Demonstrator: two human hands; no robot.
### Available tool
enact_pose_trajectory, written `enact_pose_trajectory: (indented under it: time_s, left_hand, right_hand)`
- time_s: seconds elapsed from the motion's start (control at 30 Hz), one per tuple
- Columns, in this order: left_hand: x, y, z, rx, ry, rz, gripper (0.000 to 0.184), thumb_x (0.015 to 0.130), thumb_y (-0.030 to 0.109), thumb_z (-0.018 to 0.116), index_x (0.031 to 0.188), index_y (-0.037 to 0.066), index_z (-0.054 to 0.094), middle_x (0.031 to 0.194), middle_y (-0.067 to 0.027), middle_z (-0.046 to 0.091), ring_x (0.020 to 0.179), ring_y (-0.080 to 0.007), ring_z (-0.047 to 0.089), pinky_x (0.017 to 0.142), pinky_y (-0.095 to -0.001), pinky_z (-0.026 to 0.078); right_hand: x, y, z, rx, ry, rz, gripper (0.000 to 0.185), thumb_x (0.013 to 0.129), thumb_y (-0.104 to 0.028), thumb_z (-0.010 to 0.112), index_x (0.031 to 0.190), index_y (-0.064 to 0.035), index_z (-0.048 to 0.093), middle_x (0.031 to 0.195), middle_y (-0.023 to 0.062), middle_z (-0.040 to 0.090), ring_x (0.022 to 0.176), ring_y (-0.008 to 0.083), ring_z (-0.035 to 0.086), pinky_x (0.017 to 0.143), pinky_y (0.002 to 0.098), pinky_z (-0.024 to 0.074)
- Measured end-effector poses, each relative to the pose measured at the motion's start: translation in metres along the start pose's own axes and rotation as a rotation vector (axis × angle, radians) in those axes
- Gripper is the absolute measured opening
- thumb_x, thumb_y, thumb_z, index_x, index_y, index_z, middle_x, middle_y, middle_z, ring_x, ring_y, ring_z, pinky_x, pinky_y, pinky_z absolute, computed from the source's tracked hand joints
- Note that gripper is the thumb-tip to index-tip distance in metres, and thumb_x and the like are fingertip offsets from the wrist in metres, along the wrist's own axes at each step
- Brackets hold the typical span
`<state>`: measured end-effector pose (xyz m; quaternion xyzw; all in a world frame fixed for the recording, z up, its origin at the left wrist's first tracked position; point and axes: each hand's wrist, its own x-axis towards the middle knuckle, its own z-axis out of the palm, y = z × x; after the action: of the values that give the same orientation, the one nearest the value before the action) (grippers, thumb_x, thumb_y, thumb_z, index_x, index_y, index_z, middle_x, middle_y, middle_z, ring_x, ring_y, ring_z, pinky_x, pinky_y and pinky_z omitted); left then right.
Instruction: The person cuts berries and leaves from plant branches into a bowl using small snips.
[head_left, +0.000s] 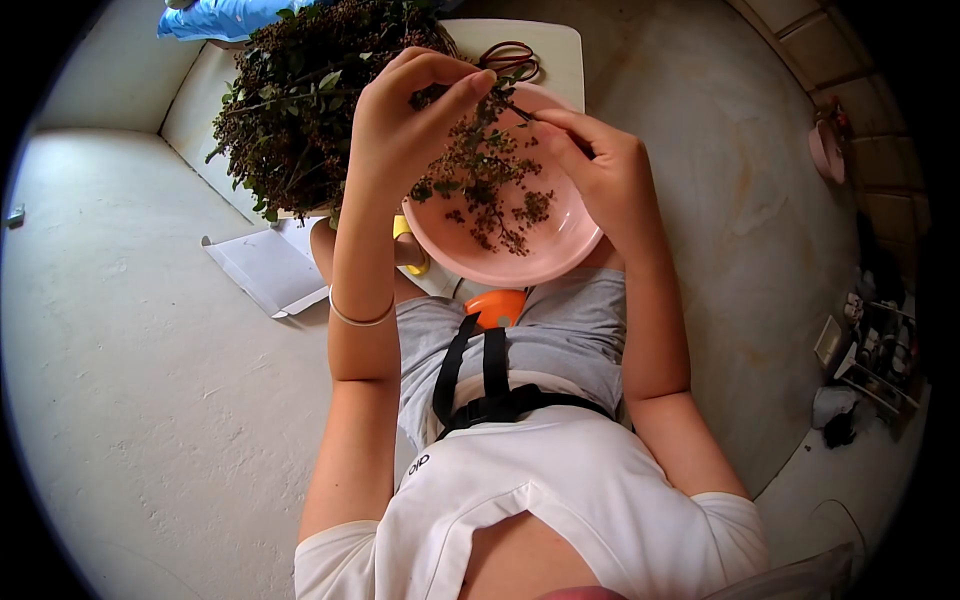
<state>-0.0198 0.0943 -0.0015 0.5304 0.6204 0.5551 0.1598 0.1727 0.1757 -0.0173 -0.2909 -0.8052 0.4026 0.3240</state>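
A pink basin [470,262] sits before my knees. Over it hangs a sprig of small brownish berry-like clusters and green leaves [490,170]. My right hand [598,160] pinches the dark stem of this sprig between thumb and fingers, above the basin's right side. At the upper left of the sprig, my left hand [425,90] has its thumb and index finger closed together at a leafy part of it. A large heap of similar leafy branches [290,110] lies just left of my left hand.
Red-handled scissors [510,60] lie on a pale tabletop [555,50] behind the basin. White sheet or open box [265,265] rests on the floor at left. An orange object [495,307] is between my legs. A cluttered rack [885,350] stands far right.
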Motion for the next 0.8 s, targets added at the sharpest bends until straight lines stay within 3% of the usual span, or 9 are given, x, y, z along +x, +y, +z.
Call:
enact_pose_trajectory:
  time_s: [0.2,0.33,0.4,0.8]
  left_hand:
    - [-0.008,0.007,-0.006,0.042,0.078,-0.006,0.017,0.088,0.011,0.071,0.092,-0.005,0.067,0.094,-0.0043,0.064,0.091,-0.0118,0.061,0.088,-0.0265,0.046]
    - [-0.015,0.000,-0.015,-0.058,0.124,-0.043,0.017,0.087,0.012,0.072,0.091,-0.004,0.068,0.092,-0.0044,0.064,0.087,-0.0120,0.060,0.082,-0.0246,0.046]
    - [-0.016,-0.005,-0.019,-0.034,0.136,0.001,0.017,0.085,0.015,0.073,0.090,-0.001,0.070,0.089,-0.0038,0.064,0.083,-0.0122,0.061,0.077,-0.0240,0.046]
    - [-0.025,-0.004,-0.024,-0.086,0.130,0.001,0.015,0.085,0.010,0.073,0.089,-0.003,0.068,0.089,-0.0053,0.064,0.083,-0.0122,0.060,0.076,-0.0234,0.046]
  right_hand:
    - [-0.002,-0.007,-0.002,-0.271,0.054,-0.018,0.023,0.088,-0.017,0.068,0.105,-0.0010,0.069,0.075,0.0152,0.067,0.064,0.0125,0.064,0.061,0.0266,0.0493]
    - [-0.002,-0.003,0.005,-0.236,0.107,-0.061,0.022,0.088,-0.018,0.068,0.103,-0.0020,0.069,0.075,0.0149,0.068,0.063,0.0184,0.067,0.061,0.0285,0.0506]
    - [0.000,-0.001,0.013,-0.205,0.193,-0.304,0.021,0.084,-0.025,0.070,0.098,-0.0087,0.071,0.072,0.0080,0.069,0.057,0.0207,0.065,0.051,0.0305,0.0486]
    - [0.005,-0.016,0.019,-0.340,0.120,-0.348,0.021,0.085,-0.022,0.070,0.098,-0.0063,0.069,0.069,0.0091,0.067,0.056,0.0222,0.064,0.052,0.0318,0.0494]
